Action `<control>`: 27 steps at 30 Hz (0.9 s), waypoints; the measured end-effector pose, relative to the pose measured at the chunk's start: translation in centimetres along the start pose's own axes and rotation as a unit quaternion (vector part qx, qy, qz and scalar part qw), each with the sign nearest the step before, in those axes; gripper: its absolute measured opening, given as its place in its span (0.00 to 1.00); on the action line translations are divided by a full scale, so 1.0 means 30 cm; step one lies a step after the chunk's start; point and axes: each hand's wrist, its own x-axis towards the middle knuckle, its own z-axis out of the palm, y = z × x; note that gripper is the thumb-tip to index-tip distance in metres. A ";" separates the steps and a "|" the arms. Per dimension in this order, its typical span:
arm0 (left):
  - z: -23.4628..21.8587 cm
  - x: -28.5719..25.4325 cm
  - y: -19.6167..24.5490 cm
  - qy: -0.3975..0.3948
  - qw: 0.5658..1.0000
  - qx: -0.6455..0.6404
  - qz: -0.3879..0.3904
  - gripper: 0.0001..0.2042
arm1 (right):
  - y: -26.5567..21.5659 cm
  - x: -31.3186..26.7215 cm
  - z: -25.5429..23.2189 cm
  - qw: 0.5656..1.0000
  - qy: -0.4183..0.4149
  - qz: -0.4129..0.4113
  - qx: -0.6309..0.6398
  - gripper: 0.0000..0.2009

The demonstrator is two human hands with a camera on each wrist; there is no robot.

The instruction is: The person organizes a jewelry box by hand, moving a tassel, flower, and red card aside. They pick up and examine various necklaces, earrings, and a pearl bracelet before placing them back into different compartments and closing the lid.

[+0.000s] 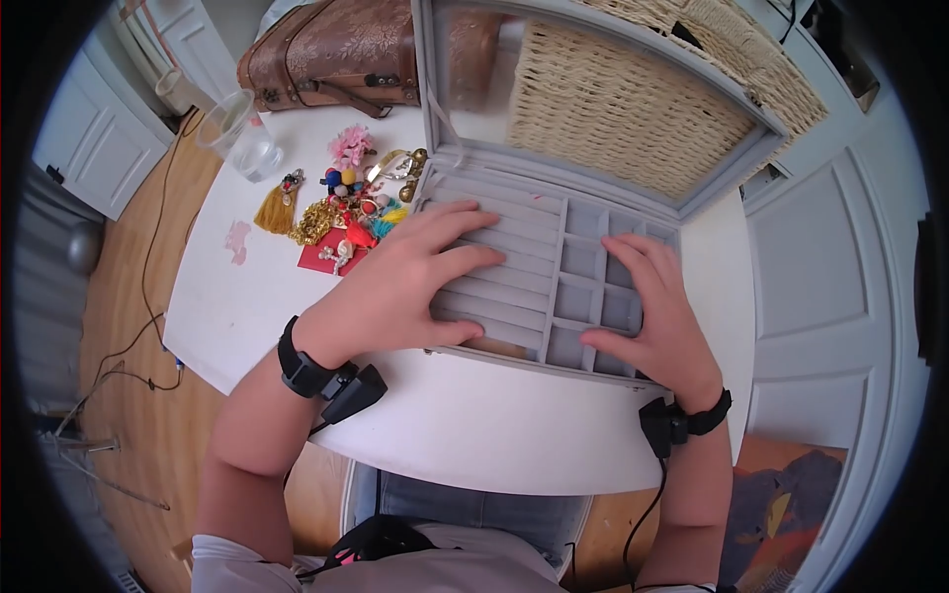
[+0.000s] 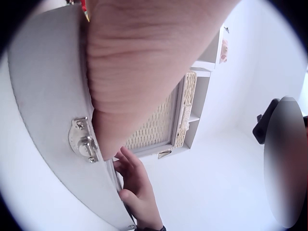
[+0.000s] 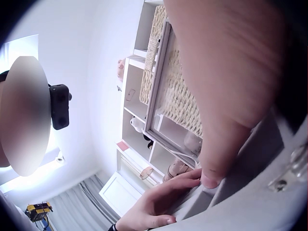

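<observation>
A grey jewelry box (image 1: 555,272) lies open on the white table, its lid (image 1: 427,84) with a clear pane tilted back. Padded ring rolls (image 1: 519,265) fill its left side, and small square compartments (image 1: 583,259) its right. My left hand (image 1: 400,282) rests over the rolls, fingers spread and tips on them. On the other side, my right hand (image 1: 672,331) reaches over the right edge, fingertips and thumb at the compartment dividers. The left wrist view shows a metal clasp (image 2: 84,139) on the box's front wall (image 2: 53,82), beside the left palm (image 2: 144,62).
Left of the box sits a pile of trinkets: a yellow tassel (image 1: 277,210), a gold chain (image 1: 314,223), a pink flower (image 1: 351,146) and a red card (image 1: 316,259). Clear cups (image 1: 257,158) stand farther left. Behind are a brown suitcase (image 1: 336,59) and a woven basket (image 1: 717,35).
</observation>
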 end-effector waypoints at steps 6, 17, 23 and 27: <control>0.000 -0.003 -0.004 -0.007 1.000 -0.009 -0.008 0.35 | 0.010 0.000 0.013 1.000 0.005 -0.012 -0.021 0.42; -0.081 -0.015 -0.091 0.218 0.955 -0.146 -0.138 0.10 | 0.009 -0.006 0.015 0.999 -0.003 -0.013 -0.042 0.37; -0.025 -0.016 -0.106 0.239 0.953 -0.090 -0.163 0.06 | 0.016 0.009 0.016 0.999 0.010 -0.019 -0.038 0.36; 0.007 -0.006 -0.072 0.215 0.958 -0.127 -0.141 0.06 | 0.031 0.013 0.005 0.999 0.016 -0.030 -0.023 0.36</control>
